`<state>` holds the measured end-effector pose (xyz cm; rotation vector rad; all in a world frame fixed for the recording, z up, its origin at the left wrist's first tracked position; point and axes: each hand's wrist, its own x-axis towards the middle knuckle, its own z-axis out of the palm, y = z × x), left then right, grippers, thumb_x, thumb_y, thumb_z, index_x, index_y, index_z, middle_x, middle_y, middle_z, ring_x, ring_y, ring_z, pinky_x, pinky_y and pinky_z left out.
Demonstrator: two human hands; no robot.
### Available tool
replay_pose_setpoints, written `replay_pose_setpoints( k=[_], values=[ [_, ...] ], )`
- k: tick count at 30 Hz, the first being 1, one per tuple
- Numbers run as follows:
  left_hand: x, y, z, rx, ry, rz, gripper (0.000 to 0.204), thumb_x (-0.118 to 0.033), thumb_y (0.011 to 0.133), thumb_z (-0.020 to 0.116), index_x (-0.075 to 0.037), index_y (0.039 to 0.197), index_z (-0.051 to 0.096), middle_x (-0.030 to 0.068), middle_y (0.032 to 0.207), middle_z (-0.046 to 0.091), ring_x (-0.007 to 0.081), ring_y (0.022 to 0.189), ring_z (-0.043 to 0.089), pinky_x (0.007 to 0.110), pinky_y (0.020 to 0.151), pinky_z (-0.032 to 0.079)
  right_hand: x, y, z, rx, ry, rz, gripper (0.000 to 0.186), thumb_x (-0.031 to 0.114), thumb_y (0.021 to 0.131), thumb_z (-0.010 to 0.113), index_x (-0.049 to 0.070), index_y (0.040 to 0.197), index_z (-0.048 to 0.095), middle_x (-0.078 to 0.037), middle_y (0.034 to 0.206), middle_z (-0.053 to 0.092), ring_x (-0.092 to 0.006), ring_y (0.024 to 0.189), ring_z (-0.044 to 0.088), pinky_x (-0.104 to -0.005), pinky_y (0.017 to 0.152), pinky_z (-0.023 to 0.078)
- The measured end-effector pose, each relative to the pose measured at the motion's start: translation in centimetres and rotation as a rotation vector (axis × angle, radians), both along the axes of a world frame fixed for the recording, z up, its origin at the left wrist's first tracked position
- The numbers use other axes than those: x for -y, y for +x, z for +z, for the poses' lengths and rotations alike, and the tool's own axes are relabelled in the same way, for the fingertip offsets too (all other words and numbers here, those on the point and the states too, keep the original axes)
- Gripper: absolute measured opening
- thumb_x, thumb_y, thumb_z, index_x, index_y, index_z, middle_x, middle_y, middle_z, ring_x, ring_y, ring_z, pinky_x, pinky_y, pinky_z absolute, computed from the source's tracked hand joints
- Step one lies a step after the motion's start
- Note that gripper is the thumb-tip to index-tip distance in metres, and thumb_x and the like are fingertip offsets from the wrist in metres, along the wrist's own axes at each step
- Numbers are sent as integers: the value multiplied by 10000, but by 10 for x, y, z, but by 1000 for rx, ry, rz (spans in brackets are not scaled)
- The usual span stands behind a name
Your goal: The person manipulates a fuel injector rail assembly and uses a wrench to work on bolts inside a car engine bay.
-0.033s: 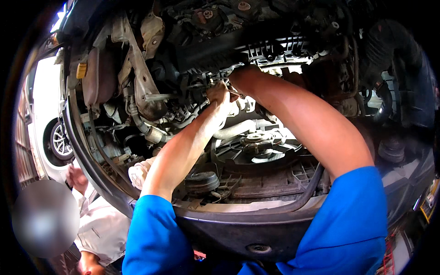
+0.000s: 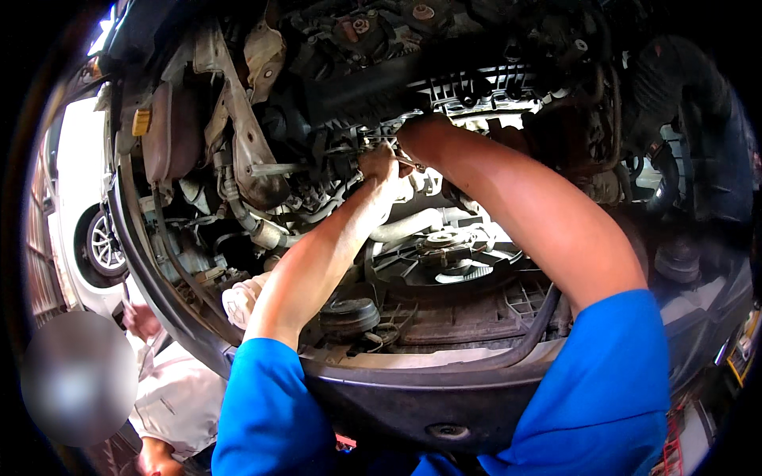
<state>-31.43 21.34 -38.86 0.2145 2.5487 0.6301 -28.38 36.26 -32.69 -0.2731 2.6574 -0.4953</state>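
Both my arms reach deep into a car's engine bay, and my hands meet at the front of the engine. My left hand [image 2: 379, 163] is closed, its fingers bent around something small beside a thin metal piece [image 2: 411, 163]. Just right of it and touching or nearly so, my right hand [image 2: 422, 133] is curled in shadow. Its fingertips are mostly hidden, and what it grips I cannot make out. Below my hands runs a pale hose [image 2: 409, 224], with the radiator fan [image 2: 444, 242] nearer to me.
A reservoir with a yellow cap [image 2: 141, 122] stands at the left. The front bumper [image 2: 413, 397] lies under my forearms. A round black mount [image 2: 349, 315] sits by the front crossmember. At the lower left is another person in a light shirt [image 2: 182, 397], near a white car [image 2: 75, 198].
My hands and arms hold almost the same place. The other person's raised hand at the left has moved slightly down and to the right.
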Motion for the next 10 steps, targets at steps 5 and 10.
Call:
replay_pose_setpoints(
  k=[5,10],
  values=[
    [10,-18,-38,148,69,63,143,-168,744,622,-91,644,555,27,628,596,102,526,538,254,396,421,6,-1,9,40,35,-39,221,178,763,641,7,897,686,-154,940,665,-291,842,655,-380,720,527],
    [18,-22,-62,-66,45,-119,261,-270,647,731,-105,521,573,3,491,573,107,432,521,268,374,420,-1,-1,20,109,-45,-1,237,186,752,653,13,910,686,-165,977,658,-294,863,651,-381,731,525]
  ],
)
